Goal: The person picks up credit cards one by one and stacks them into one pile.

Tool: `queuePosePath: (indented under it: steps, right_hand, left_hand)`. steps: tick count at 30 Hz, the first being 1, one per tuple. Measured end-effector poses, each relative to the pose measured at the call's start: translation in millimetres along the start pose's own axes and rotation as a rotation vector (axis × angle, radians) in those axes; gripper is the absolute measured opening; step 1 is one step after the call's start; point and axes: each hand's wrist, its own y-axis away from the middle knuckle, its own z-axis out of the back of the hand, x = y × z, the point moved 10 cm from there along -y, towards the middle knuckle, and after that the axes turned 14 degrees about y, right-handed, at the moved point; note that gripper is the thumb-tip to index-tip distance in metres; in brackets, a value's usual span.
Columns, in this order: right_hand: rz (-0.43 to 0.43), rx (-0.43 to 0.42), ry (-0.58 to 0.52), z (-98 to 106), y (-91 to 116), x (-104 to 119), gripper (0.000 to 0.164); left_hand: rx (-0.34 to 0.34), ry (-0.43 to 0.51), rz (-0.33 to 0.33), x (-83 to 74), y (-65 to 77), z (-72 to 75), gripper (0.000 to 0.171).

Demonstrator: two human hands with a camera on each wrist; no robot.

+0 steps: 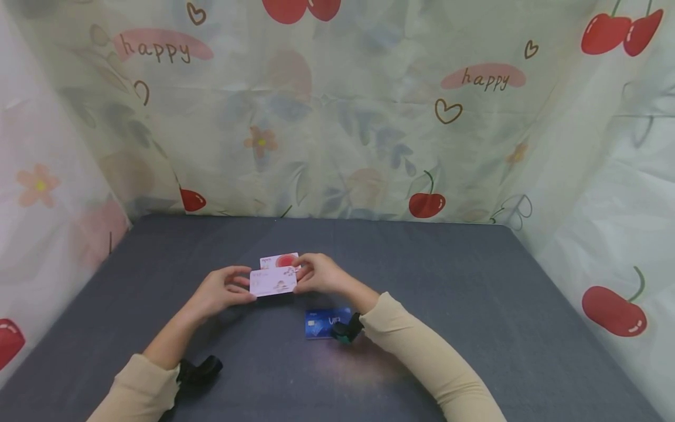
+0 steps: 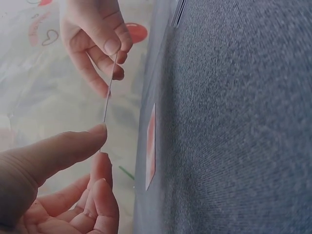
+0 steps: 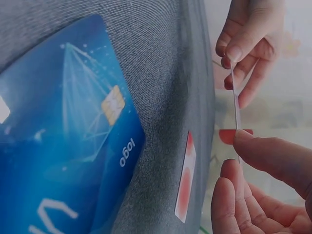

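Observation:
Both hands hold one pale pink card (image 1: 272,282) above the table, one at each end. My left hand (image 1: 220,290) pinches its left edge between thumb and fingers. At the opposite edge, my right hand (image 1: 319,274) pinches it the same way. The wrist views show this card edge-on, well off the cloth. Behind it lies a white card with a red round print (image 1: 279,261), flat on the table and partly hidden in the head view. A blue VIP card (image 3: 73,131) with a gold chip lies nearer, below the right wrist, partly covered by the wrist camera.
A dark grey cloth covers the table (image 1: 448,305). Curtains (image 1: 337,117) printed with cherries, hearts and "happy" enclose the back and both sides. A black wrist camera (image 1: 200,370) hangs under the left sleeve, and another (image 1: 347,329) sits by the right cuff.

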Motion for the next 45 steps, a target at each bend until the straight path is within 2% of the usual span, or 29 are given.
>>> queuePosePath:
  steps: [12, 24, 31, 45]
  right_hand:
    - [0.009, -0.003, 0.025, 6.7, 9.9, -5.8, 0.051]
    - [0.0, -0.006, 0.052, 16.2, 23.0, -9.0, 0.052]
    - [0.026, -0.011, 0.068, 18.2, 27.3, -11.9, 0.051]
    - [0.021, -0.005, 0.069, 21.1, 40.8, -24.1, 0.052]
  left_hand:
    - [0.028, 0.044, -0.044, -5.3, -0.6, -9.6, 0.065]
    - [0.017, 0.01, -0.075, -12.1, -2.0, -17.2, 0.062]
    - [0.014, -0.015, -0.086, -13.6, -2.7, -22.1, 0.061]
    - [0.029, -0.021, -0.137, -21.2, -1.6, -38.4, 0.055]
